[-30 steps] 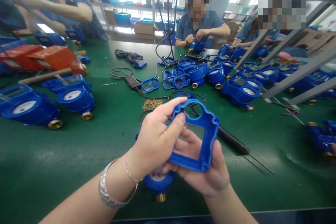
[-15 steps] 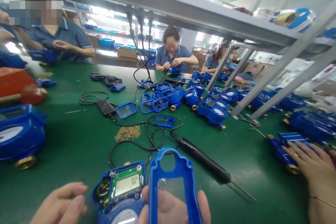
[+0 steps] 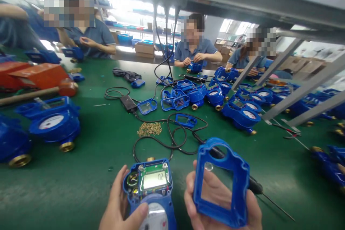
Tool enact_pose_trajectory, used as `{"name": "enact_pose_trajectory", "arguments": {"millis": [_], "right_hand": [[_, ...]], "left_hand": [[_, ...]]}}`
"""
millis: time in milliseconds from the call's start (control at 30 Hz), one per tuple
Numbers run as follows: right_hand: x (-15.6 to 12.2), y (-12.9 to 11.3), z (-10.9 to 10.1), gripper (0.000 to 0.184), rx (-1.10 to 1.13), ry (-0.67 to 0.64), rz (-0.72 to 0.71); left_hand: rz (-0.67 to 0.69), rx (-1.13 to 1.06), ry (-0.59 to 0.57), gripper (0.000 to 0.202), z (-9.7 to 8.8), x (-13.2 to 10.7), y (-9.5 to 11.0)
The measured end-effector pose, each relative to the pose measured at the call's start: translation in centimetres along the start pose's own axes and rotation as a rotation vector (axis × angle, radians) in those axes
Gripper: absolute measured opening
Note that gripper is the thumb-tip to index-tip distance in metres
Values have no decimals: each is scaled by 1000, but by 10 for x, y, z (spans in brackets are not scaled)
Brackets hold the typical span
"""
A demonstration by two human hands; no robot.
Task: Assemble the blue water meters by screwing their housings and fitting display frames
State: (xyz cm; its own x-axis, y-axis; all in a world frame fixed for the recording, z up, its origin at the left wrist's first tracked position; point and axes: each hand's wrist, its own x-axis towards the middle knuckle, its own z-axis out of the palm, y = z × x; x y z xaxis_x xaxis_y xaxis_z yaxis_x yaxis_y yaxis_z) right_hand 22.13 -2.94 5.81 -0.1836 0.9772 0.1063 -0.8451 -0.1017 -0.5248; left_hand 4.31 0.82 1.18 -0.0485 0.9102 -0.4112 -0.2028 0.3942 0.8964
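Observation:
My left hand [image 3: 115, 201] is wrapped around the left side of a blue water meter [image 3: 151, 198], its thumb lying on the round dial cover. The meter's upper housing is uncovered, showing a green circuit board and a lit display [image 3: 155, 180]. In my right hand [image 3: 191, 196] is a blue meter cover [image 3: 240, 183] with a clear window, held tilted above the bench to the right of the meter. Behind that cover lies a black electric screwdriver [image 3: 254, 185], partly hidden, its thin bit pointing right and toward me.
Brass screws [image 3: 149, 129] lie in a pile beyond the meter, near looped black cable [image 3: 185, 140]. More blue covers [image 3: 147, 106] and meters [image 3: 241, 115] crowd the bench. A mallet [image 3: 67, 87] is at left. Metal struts [image 3: 280, 93] slope down at right. Several co-workers sit around.
My left hand has moved onto the meter and grasped it. The right hand has carried the cover rightward, away from the meter, and tilted it. The camera view has turned left.

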Motion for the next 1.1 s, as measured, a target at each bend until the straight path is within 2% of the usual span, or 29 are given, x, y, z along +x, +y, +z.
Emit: {"name": "enact_pose_trajectory", "arguments": {"millis": [167,233,367,500,600,667,767,933,1100], "right_hand": [[4,-16,-7,49,-573,191,-118],[10,-16,-9,49,-788,216,-114],[32,-11,-2,59,-1272,85,-90],[55,-2,13,70,-1732,-85,-86],[67,4,21,66,-1840,-195,-56],[72,7,23,64,-1871,-227,-28],[75,10,23,63,-1894,-231,49],[76,11,22,63,-1910,-231,106],[73,11,21,61,-1924,-217,140]], "left_hand": [[-112,-66,-84,116,0,0,4],[-187,-146,-130,119,0,1,5],[-252,-253,-183,116,2,2,5],[-162,-223,-132,106,4,7,1],[-83,-179,-125,96,5,10,-1],[-103,-144,-144,91,4,11,-2],[-131,-131,-145,87,4,12,-3],[-23,-83,-100,79,3,13,-11],[-49,-141,-165,85,1,13,-15]]}}
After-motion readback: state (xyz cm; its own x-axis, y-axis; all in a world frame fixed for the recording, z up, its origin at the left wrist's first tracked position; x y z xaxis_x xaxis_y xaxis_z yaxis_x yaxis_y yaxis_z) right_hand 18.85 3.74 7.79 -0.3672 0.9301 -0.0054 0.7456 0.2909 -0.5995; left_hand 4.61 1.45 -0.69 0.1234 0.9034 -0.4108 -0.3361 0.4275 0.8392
